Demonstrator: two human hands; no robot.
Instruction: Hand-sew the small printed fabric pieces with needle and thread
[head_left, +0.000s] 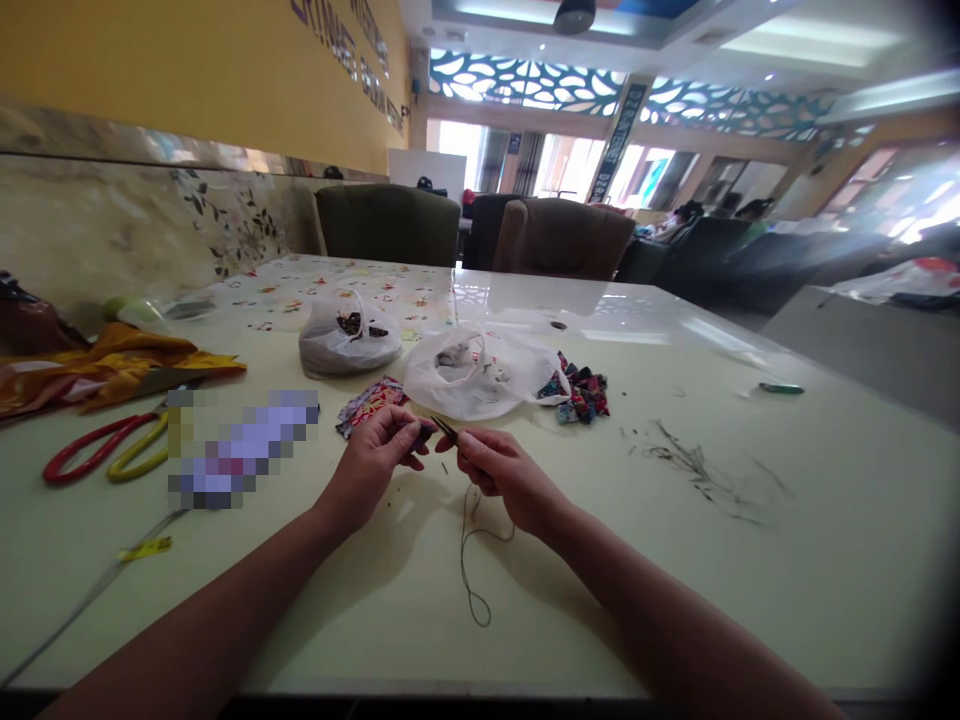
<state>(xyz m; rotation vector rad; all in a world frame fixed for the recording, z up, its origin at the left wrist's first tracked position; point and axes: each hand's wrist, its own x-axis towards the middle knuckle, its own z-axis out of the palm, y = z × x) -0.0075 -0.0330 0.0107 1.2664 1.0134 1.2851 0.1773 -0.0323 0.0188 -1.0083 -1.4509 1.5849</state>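
A small dark piece point(425, 431) was pinched between the thumb and fingers of the left hand point(381, 443), above the middle of the table point(337, 620). A thin dark tool point(447, 431) was gripped in the right hand point(499, 465), with the fingers curled closed and the points turned toward the piece; whether the two touched could not be told. Below the right hand a thin string point(466, 575) was seen looped over the tabletop. The space just beyond the hands was taken up by a patterned red cloth point(373, 402), partly covered by the left hand, a white plastic bag point(517, 385), and a bundle of dark patterned cloth point(585, 390) pressed against that bag's right side. A second bag point(330, 352) with dark contents was placed farther back. At the left, scissors point(81, 474) with red and yellow handles were partly hidden by a blurred-out purple object point(251, 447), and a pale cable point(82, 602) was marked with yellow tape point(146, 548). Loose threads point(694, 465) were scattered at the right, near a green stick-like thing point(781, 388).
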